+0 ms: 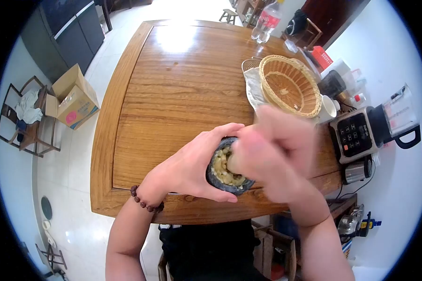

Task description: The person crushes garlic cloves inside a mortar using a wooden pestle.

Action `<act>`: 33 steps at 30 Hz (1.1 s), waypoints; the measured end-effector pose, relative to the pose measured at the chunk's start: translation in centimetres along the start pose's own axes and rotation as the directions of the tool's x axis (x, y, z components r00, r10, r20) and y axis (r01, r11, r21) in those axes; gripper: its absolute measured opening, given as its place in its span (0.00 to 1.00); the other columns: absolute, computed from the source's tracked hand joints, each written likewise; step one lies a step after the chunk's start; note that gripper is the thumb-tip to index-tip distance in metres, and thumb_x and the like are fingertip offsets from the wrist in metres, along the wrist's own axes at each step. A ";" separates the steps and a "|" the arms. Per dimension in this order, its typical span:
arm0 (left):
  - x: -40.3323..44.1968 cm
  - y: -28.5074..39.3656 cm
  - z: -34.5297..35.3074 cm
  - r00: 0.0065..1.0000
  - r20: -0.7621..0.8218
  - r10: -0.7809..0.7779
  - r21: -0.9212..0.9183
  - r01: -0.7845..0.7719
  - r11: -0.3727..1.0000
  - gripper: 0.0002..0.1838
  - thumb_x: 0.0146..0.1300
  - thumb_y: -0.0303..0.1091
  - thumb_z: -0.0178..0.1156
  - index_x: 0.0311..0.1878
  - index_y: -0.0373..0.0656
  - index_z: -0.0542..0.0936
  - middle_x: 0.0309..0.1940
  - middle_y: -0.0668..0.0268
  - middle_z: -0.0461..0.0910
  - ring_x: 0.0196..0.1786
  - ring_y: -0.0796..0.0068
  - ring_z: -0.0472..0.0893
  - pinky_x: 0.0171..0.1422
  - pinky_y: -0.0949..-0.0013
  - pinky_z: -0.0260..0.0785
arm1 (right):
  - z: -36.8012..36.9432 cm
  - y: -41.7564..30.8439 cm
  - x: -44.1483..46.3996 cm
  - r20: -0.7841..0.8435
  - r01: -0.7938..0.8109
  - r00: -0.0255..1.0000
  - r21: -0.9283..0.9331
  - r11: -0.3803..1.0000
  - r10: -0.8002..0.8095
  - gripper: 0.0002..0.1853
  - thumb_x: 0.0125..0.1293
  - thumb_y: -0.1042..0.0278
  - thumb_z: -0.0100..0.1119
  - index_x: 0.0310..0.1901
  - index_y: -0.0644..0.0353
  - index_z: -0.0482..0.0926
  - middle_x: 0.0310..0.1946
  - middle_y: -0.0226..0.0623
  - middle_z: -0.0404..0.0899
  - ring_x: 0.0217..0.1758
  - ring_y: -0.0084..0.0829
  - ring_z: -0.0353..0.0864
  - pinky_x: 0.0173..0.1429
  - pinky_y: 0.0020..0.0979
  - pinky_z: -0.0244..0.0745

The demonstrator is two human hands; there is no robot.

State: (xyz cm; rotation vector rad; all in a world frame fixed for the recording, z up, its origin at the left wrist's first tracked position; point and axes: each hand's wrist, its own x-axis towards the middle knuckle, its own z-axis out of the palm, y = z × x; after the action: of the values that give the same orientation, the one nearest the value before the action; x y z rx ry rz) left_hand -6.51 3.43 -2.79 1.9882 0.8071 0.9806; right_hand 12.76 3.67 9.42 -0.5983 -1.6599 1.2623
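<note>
A dark grey stone mortar (pixel 213 181) stands near the front edge of the wooden table, with pale yellowish crushed pieces (pixel 224 176) inside, perhaps garlic. My left hand (pixel 190 164) wraps round its left side, thumb at the front and fingers behind; a brown bead bracelet (pixel 145 204) circles that wrist. Over the mortar's right side, my right hand (pixel 281 152) is closed in a fist and smeared by motion. It grips a pestle whose pale lower end (pixel 232 163) reaches into the mortar; the rest is hidden by the fist.
A wicker basket (pixel 314 96) sits on the table beyond my right hand. At the right stand a white mug (pixel 328 108) and a blender (pixel 356 133). A large plastic bottle (pixel 267 22) is at the far edge. A cardboard box (pixel 75 100) is off to the left.
</note>
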 end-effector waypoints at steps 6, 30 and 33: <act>0.1 0.0 0.2 1.000 -0.012 0.023 0.003 -0.023 1.000 0.67 0.45 0.51 0.90 0.82 0.36 0.60 0.73 0.48 0.74 0.75 0.49 0.75 0.81 0.52 0.66 | -0.2 -1.1 0.6 0.038 0.054 0.998 -0.001 0.999 -0.054 0.19 0.76 0.81 0.56 0.25 0.59 0.65 0.16 0.24 0.66 0.19 0.14 0.65 0.24 0.24 0.57; -0.1 0.3 0.3 0.999 -0.003 -0.052 -0.088 0.052 0.995 0.67 0.44 0.50 0.91 0.83 0.39 0.61 0.72 0.52 0.75 0.75 0.51 0.75 0.81 0.53 0.67 | -1.1 1.8 0.7 0.064 -0.066 0.996 0.037 0.997 0.064 0.20 0.75 0.76 0.60 0.24 0.62 0.66 0.19 0.25 0.63 0.19 0.15 0.59 0.24 0.29 0.52; -0.1 0.0 0.6 0.999 -0.025 -0.046 -0.088 0.043 0.995 0.67 0.43 0.49 0.91 0.83 0.39 0.61 0.72 0.52 0.75 0.75 0.51 0.75 0.81 0.53 0.67 | -0.8 0.7 0.2 0.080 0.196 0.970 0.308 0.931 -0.230 0.18 0.81 0.77 0.51 0.28 0.57 0.64 0.16 0.26 0.68 0.18 0.15 0.65 0.26 0.24 0.60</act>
State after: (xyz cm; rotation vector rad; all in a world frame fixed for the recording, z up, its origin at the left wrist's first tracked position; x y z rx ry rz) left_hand -6.08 3.20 -3.08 1.8787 0.8065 1.0023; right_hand 13.31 4.45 8.88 -0.1586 -1.5388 1.3707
